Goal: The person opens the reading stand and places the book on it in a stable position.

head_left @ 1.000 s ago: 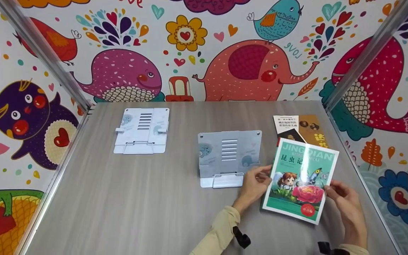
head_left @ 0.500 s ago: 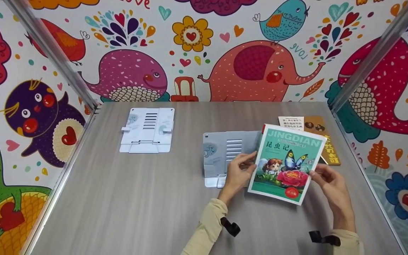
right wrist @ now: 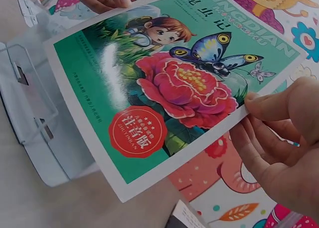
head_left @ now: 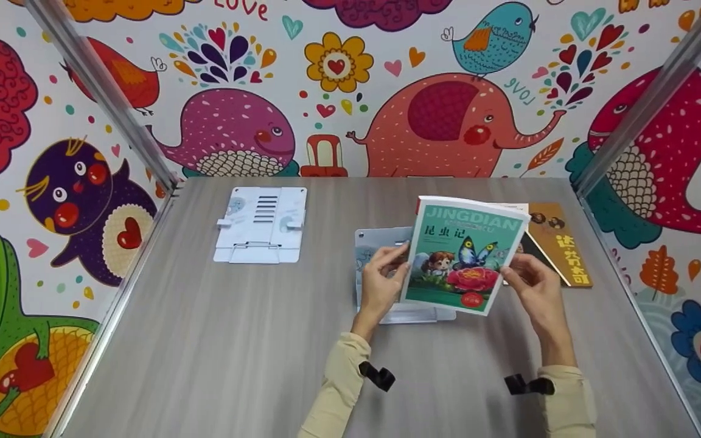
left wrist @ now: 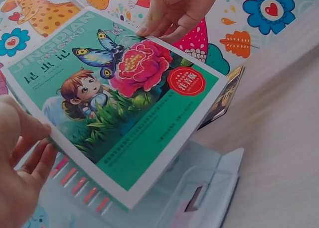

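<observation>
Both hands hold up a green picture-cover book [head_left: 463, 255], front facing up and slightly tilted. The left hand [head_left: 382, 281] pinches its left edge, thumb on the cover, as the left wrist view also shows. On the opposite edge, the right hand [head_left: 535, 289] pinches the book between thumb and fingers; the right wrist view shows this closely. Behind and below the book stands a pale grey book stand [head_left: 408, 315], mostly covered by it in the head view. In the right wrist view, the stand's wire front rest [right wrist: 37, 88] lies apart from the book's lower corner.
A second, white book stand [head_left: 259, 225] stands at the back left of the wood-grain table [head_left: 216, 340]. Other books [head_left: 571, 252] lie at the back right, partly hidden by the green one. Patterned walls with metal corner posts [head_left: 636, 91] enclose the table.
Both hands have carried the green book leftward and up, from the right side to in front of the grey stand. More of the books lying behind it shows. The view has shifted slightly.
</observation>
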Available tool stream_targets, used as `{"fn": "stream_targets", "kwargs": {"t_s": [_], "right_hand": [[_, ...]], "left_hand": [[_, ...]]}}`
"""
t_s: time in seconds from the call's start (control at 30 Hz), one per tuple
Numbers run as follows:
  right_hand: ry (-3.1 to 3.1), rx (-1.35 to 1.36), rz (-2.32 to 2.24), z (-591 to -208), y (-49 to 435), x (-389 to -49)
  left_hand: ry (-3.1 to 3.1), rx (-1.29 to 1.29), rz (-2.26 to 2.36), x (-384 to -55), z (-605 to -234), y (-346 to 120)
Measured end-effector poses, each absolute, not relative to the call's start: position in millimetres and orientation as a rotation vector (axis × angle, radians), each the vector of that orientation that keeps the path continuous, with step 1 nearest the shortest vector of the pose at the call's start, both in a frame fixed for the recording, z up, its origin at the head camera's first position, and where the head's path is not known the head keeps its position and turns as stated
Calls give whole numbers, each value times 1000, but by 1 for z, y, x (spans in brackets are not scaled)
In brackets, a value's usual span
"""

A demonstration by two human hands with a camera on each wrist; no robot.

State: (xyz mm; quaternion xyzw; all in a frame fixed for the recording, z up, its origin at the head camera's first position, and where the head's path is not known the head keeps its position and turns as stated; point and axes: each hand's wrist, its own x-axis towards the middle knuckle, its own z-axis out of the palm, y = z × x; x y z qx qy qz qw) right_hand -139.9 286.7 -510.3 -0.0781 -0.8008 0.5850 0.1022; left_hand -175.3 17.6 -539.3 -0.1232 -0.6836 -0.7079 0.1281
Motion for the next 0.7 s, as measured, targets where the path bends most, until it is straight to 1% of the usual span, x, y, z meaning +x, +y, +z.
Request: {"fn": "stream_targets", "kwargs": {"t_s": [0.27, 0.57, 0.7], "right_hand": [[-2227, -143, 1770, -512, 256, -159], [-2193, -83, 1809, -504, 233, -173], [-2163, -67, 1805, -502, 228, -178]], "left_hand": [[-1952, -306, -2050, -180, -546, -9], [-1966, -194, -1957, -184, -536, -26], [-1933, -221, -1957, -179, -521, -31]]}}
